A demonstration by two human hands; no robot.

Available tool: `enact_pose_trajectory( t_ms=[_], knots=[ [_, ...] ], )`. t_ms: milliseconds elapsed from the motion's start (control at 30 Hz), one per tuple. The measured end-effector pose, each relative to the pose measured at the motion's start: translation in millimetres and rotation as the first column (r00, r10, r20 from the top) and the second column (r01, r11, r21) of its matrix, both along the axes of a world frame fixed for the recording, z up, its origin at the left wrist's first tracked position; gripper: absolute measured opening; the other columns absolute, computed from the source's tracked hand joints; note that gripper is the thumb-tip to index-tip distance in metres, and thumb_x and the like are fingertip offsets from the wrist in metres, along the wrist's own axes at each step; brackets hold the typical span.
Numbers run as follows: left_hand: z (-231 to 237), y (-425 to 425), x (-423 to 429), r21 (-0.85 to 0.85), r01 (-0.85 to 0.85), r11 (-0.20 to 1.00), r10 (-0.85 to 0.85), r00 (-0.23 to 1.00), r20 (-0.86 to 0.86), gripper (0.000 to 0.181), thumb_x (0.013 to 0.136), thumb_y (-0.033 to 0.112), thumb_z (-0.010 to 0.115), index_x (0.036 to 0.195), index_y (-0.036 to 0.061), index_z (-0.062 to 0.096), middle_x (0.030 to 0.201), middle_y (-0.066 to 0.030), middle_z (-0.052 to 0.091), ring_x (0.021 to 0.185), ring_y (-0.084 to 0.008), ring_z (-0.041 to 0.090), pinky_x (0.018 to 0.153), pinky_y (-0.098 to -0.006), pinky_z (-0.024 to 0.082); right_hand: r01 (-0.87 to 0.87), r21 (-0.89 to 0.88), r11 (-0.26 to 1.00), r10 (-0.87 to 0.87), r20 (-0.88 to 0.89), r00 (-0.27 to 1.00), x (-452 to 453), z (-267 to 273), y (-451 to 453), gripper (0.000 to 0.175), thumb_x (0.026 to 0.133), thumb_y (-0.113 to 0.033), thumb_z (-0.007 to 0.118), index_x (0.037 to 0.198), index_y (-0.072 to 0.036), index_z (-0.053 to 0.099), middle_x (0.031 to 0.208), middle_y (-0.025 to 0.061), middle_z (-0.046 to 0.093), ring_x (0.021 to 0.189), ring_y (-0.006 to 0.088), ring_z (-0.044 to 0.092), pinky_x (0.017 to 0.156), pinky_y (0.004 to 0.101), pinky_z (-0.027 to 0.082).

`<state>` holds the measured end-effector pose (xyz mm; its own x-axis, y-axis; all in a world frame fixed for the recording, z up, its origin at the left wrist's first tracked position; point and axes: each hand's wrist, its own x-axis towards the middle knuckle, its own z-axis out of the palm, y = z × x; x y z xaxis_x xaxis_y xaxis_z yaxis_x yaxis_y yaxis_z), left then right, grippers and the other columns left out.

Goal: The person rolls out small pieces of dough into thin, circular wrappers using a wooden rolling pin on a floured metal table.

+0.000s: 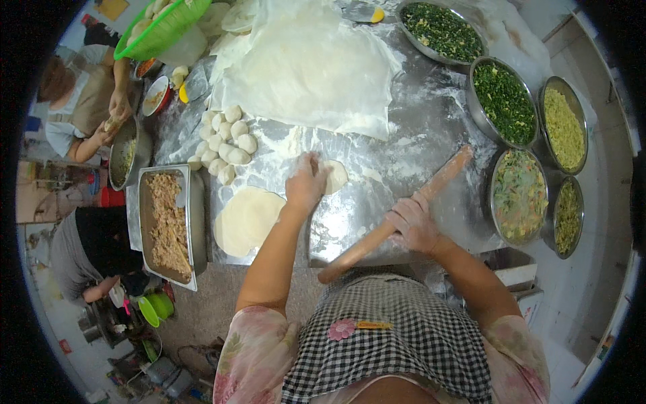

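My right hand [413, 221] is closed around the middle of a wooden rolling pin [361, 249], which lies slantwise over the front edge of the floured metal table [330, 227]. At the left edge of a small flattened dough round [335, 178] is my left hand [305, 184], its fingertips partly blurred; whether it grips the dough I cannot tell. A larger rolled dough sheet [248, 219] lies flat to the left of my left forearm. Behind it several dough balls [225, 142] sit in a cluster.
A metal pan of minced filling [166, 224] stands at the left. Bowls of chopped green filling [504, 101] and other fillings line the right side. Plastic sheeting [308, 76] covers the table's far part. A co-worker [86, 106] handles food at far left; another person [91, 252] is below.
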<state>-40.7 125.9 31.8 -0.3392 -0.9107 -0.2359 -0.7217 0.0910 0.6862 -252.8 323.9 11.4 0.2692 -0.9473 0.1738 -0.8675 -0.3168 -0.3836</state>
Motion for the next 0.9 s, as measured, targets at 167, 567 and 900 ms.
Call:
enact_pose_trajectory(
  t_ms=[167,567,900],
  knots=[
    [-9,37,-25,-0.144,0.158,0.977,-0.144,0.985,0.097,0.044,0.075,0.039,0.069,0.102,0.0060,0.059,0.091,-0.0128,0.063,0.084,-0.0298,0.062,0.074,-0.0381,0.048,0.026,0.122,0.992,-0.015,-0.091,0.996,-23,22,-20,0.054,0.070,-0.031,0.070,0.114,-0.004,0.053,0.117,0.0154,0.049,0.120,0.0309,0.040,0.105,0.0531,0.018],
    [10,7,-50,0.046,0.301,0.953,-0.304,0.949,0.085,0.028,0.084,0.029,0.056,0.101,0.0083,0.064,0.093,-0.0176,0.065,0.085,-0.0333,0.063,0.074,-0.0405,0.049,0.226,-0.036,0.973,-0.229,-0.170,0.959,7,20,-155,0.070,0.084,-0.037,0.055,0.136,0.003,0.030,0.143,0.0193,0.030,0.134,0.0293,0.024,0.109,0.0464,0.016],
    [8,26,-22,0.125,0.193,0.973,-0.196,0.980,0.018,0.033,0.084,0.036,0.057,0.090,0.0044,0.064,0.079,-0.0163,0.065,0.073,-0.0323,0.063,0.068,-0.0402,0.049,0.230,0.045,0.972,-0.219,-0.174,0.960,18,21,-135,0.071,0.077,-0.031,0.061,0.132,0.004,0.034,0.138,0.0230,0.033,0.132,0.0356,0.025,0.109,0.0488,0.015]
  ],
)
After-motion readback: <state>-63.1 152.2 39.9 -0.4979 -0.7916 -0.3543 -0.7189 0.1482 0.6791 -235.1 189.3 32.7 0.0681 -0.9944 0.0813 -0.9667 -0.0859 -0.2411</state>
